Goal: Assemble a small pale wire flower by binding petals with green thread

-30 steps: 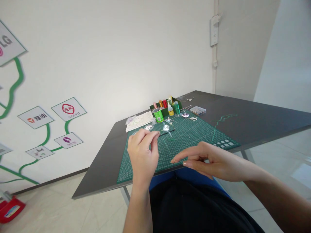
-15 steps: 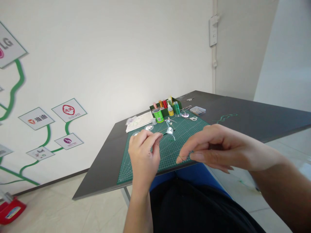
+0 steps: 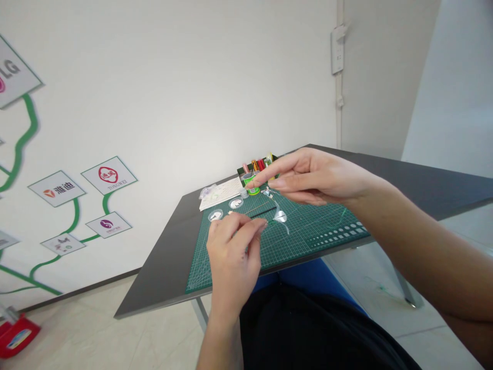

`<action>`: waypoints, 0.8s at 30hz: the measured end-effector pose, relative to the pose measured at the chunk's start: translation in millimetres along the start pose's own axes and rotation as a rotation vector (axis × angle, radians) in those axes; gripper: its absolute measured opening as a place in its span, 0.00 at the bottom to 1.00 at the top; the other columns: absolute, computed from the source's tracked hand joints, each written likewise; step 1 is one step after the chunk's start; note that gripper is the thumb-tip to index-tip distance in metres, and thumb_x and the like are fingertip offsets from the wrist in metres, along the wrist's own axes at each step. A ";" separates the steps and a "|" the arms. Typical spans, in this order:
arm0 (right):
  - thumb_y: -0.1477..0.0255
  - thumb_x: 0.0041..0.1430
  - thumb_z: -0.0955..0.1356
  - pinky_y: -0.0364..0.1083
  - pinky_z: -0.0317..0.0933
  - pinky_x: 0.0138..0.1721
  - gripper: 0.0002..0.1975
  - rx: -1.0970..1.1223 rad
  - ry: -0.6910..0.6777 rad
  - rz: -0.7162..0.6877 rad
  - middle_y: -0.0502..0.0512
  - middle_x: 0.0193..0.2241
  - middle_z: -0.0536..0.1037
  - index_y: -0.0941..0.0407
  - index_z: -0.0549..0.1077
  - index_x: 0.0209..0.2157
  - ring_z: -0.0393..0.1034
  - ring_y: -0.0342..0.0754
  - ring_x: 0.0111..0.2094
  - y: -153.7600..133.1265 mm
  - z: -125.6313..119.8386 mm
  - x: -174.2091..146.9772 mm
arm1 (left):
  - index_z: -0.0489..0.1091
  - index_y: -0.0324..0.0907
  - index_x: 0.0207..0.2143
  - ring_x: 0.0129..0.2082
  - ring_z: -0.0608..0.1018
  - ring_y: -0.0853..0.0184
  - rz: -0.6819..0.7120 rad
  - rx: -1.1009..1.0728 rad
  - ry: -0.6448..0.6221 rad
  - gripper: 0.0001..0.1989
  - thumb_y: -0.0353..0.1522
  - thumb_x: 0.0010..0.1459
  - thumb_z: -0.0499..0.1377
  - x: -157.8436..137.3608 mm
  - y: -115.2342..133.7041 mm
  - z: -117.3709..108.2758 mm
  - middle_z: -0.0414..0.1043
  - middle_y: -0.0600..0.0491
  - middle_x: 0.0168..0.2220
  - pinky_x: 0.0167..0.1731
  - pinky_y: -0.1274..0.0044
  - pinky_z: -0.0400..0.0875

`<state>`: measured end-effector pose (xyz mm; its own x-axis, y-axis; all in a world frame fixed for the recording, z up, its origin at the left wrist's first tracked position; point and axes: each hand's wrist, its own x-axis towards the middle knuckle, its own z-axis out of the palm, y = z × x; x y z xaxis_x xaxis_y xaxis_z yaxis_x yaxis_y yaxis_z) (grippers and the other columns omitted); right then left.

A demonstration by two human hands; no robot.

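My left hand (image 3: 233, 246) is closed in a pinch round a thin dark stem, just above the cutting mat. A shiny whitish petal-like piece (image 3: 280, 217) with pale curled strands sticks out to the right of its fingertips. Higher and to the right, my right hand (image 3: 311, 177) has its index finger stretched out and its thumb close behind. A fine thread seems to run from those fingers, though it is barely visible. Below the right wrist shows a green thread (image 3: 342, 218).
The green cutting mat (image 3: 227, 262) covers part of the dark table (image 3: 157, 267). At the back are a green can (image 3: 253, 191), a box of thread spools (image 3: 254, 165) and a white board (image 3: 221, 193). Two small round dishes (image 3: 235, 203) stand on the mat's left.
My right hand has risen and moved left, from low at the table edge to above the mat. My left hand and the petal piece have shifted slightly right and down.
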<state>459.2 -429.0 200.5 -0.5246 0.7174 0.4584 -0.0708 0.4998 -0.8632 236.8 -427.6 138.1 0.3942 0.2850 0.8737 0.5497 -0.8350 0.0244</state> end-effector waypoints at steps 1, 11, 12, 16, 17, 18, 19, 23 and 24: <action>0.67 0.66 0.69 0.37 0.45 0.14 0.19 0.003 -0.002 -0.002 0.40 0.13 0.61 0.63 0.76 0.53 0.51 0.34 0.13 3.5 -3.1 3.6 | 0.78 0.44 0.38 0.33 0.73 0.69 -0.002 -0.006 -0.002 0.07 0.26 0.63 0.60 0.1 0.8 -0.7 0.74 0.54 0.32 0.35 0.75 0.65; 0.67 0.66 0.68 0.37 0.44 0.13 0.21 0.029 -0.008 0.118 0.40 0.12 0.63 0.63 0.74 0.56 0.51 0.34 0.12 58.9 -17.5 18.0 | 0.77 0.43 0.36 0.31 0.73 0.70 -0.017 -0.033 0.021 0.05 0.26 0.62 0.61 1.2 2.2 -1.7 0.74 0.55 0.31 0.34 0.75 0.65; 0.67 0.66 0.68 0.37 0.43 0.13 0.21 0.035 -0.012 0.140 0.40 0.12 0.63 0.63 0.74 0.56 0.50 0.34 0.12 63.7 -16.9 17.3 | 0.77 0.43 0.36 0.31 0.73 0.70 -0.022 -0.038 0.022 0.05 0.26 0.62 0.61 1.2 2.0 -1.5 0.74 0.55 0.31 0.34 0.75 0.65; 0.66 0.65 0.68 0.36 0.44 0.13 0.21 0.045 -0.027 0.191 0.40 0.11 0.62 0.62 0.75 0.55 0.50 0.35 0.11 79.7 -11.0 10.9 | 0.77 0.43 0.36 0.31 0.72 0.70 -0.068 -0.077 0.028 0.05 0.27 0.63 0.61 1.1 2.5 -1.2 0.73 0.54 0.30 0.33 0.75 0.65; 0.66 0.65 0.67 0.36 0.44 0.13 0.21 0.050 -0.027 0.196 0.40 0.11 0.62 0.62 0.75 0.55 0.50 0.35 0.11 83.3 -8.9 8.5 | 0.77 0.43 0.36 0.30 0.72 0.70 -0.086 -0.089 0.031 0.05 0.27 0.63 0.61 1.1 2.7 -1.1 0.72 0.54 0.30 0.32 0.75 0.65; 0.66 0.65 0.67 0.36 0.44 0.13 0.21 0.056 -0.028 0.198 0.40 0.11 0.62 0.62 0.75 0.55 0.50 0.35 0.11 86.8 -6.6 6.0 | 0.77 0.43 0.36 0.30 0.72 0.70 -0.106 -0.100 0.032 0.05 0.27 0.63 0.61 1.1 2.8 -1.0 0.71 0.54 0.29 0.32 0.75 0.65; 0.66 0.65 0.67 0.36 0.44 0.13 0.21 0.063 -0.029 0.201 0.40 0.11 0.63 0.61 0.75 0.56 0.50 0.35 0.11 90.2 -4.3 3.4 | 0.77 0.43 0.36 0.29 0.71 0.70 -0.125 -0.109 0.031 0.05 0.28 0.63 0.61 1.2 2.7 -0.7 0.70 0.54 0.28 0.31 0.75 0.65; 0.64 0.66 0.67 0.36 0.45 0.13 0.22 0.087 -0.038 0.226 0.40 0.11 0.63 0.61 0.74 0.57 0.49 0.35 0.11 102.0 5.6 -7.9 | 0.77 0.43 0.35 0.27 0.70 0.70 -0.183 -0.127 0.023 0.06 0.29 0.64 0.60 1.1 -1.5 1.6 0.67 0.55 0.26 0.30 0.76 0.64; 0.64 0.66 0.67 0.36 0.45 0.13 0.22 0.083 -0.036 0.239 0.39 0.11 0.63 0.61 0.73 0.57 0.49 0.35 0.11 103.8 8.1 -10.9 | 0.78 0.43 0.35 0.27 0.70 0.70 -0.194 -0.128 0.024 0.06 0.30 0.64 0.60 0.8 -3.3 2.7 0.67 0.55 0.26 0.29 0.76 0.64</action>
<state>450.7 -388.9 104.2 -0.5646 0.7918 0.2330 -0.0099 0.2758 -0.9612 237.2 -423.4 137.4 0.2718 0.4366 0.8576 0.5151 -0.8188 0.2536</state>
